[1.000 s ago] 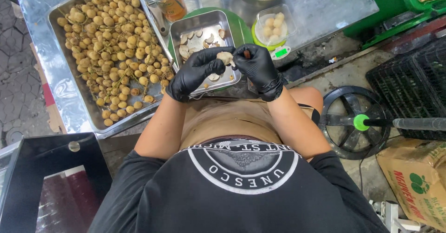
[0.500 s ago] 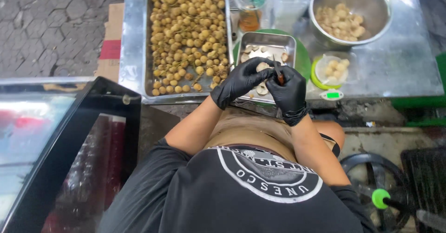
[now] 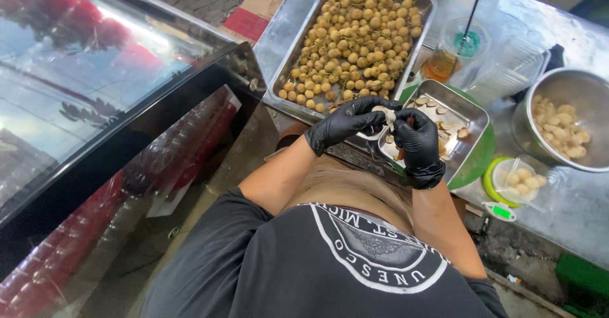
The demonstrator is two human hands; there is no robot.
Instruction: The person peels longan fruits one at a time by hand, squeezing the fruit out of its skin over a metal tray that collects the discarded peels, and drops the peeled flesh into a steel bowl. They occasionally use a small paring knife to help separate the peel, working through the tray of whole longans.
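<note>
Both my hands wear black gloves and meet over the near edge of a small steel tray [image 3: 472,116] that holds peel scraps. My left hand [image 3: 346,122] pinches a small pale, partly peeled fruit [image 3: 387,116] at its fingertips. My right hand [image 3: 419,143] is closed against that fruit from the right, around a small tool that is mostly hidden. A large steel tray [image 3: 282,75] full of unpeeled tan fruits [image 3: 355,35] lies just beyond my left hand.
A steel bowl [image 3: 542,89] of peeled fruit stands at the right. In front of it a clear tub [image 3: 523,178] of peeled fruit rests on a green scale. An iced drink cup [image 3: 453,51] with a straw stands behind the small tray. A glass display case [image 3: 95,121] fills the left.
The view has swung left and tilted, bringing the glass case into most of the left side. My hands stay together on the fruit over the small tray.
</note>
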